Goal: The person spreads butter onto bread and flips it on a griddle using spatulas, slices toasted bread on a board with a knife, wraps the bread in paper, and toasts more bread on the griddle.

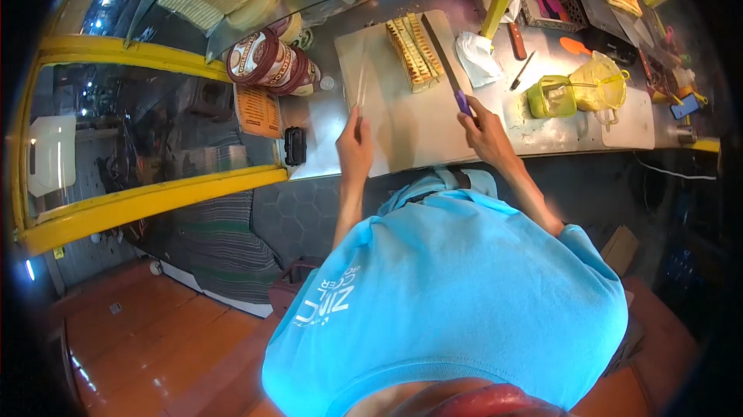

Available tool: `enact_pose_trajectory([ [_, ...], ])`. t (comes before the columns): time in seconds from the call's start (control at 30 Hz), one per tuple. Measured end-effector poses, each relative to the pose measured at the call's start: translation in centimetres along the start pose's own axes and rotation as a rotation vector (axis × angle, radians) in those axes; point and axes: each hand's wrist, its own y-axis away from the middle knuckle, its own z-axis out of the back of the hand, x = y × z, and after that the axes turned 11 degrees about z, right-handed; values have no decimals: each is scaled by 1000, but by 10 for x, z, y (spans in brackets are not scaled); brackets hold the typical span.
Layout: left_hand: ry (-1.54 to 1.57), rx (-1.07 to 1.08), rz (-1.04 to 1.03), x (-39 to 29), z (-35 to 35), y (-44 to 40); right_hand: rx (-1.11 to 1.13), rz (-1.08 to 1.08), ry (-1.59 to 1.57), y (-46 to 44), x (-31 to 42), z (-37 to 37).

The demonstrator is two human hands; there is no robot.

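Observation:
Grilled bread (414, 51), cut into strips or pieces, lies on a pale cutting board (387, 126) on the metal counter. My right hand (487, 132) is closed round the purple handle of a long dark-bladed knife (449, 65), whose blade runs along the right side of the bread, pointing away from me. At the board's left edge, my left hand (355, 146) is closed on the lower end of a thin, pale, blade-like tool (362, 85). Neither hand touches the bread.
Stacked tubs (267, 65) stand left of the board, near a black box (295, 146). To the right are a white bag (478, 58), a red-handled tool (517, 41), a green container (551, 97) and a yellow one (600, 82). A yellow frame (147, 209) borders the left side.

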Motion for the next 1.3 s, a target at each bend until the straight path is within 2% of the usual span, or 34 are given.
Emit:
enact_pose_trajectory([
  [0.03,-74,94,62,-21,-3,-4,-83,59,-1,-3,-8,-15],
  [0.1,-81,122,15,-23,-22,-8,-102,90,93,-8,-13,-39],
  [0.2,-137,149,-28,-8,-27,-14,-73,138,257,4,-25,-51],
  [0.27,-235,126,31,3,-14,-18,-46,154,344,32,-32,-48],
  [0.4,-201,126,4,8,9,-20,52,6,309,71,-35,-27],
  [0.43,-227,135,1,4,15,-21,38,50,278,73,-42,-26],
  [0.53,-252,155,14,0,21,-23,87,4,334,60,-51,-26],
  [0.63,-205,99,-106,-7,18,-32,-44,222,327,14,-71,-47],
  [0.7,-80,206,95,-34,5,-35,-121,283,426,-34,-78,-67],
  [0.73,-82,209,103,-39,-9,-39,-115,277,424,-50,-78,-69],
  [0.77,-107,222,6,-43,-25,-49,-106,244,521,-62,-79,-74],
  [0.8,-137,238,-95,-43,-32,-57,-100,211,611,-66,-78,-83],
  [0.83,-144,237,-97,-38,-33,-65,-107,242,609,-56,-73,-81],
  [0.9,-283,280,-49,-29,-36,-73,-106,244,622,-41,-72,-81],
  [1.03,-243,298,-3,-7,-22,-75,-143,241,676,-64,-77,-97],
  [1.1,-226,256,-53,1,-19,-80,-132,202,658,-53,-73,-95],
  [1.23,-260,273,-4,-4,-21,-73,-117,199,635,-6,-60,-86],
  [1.3,-228,309,9,-3,-21,-68,-144,193,643,-32,-63,-90],
])
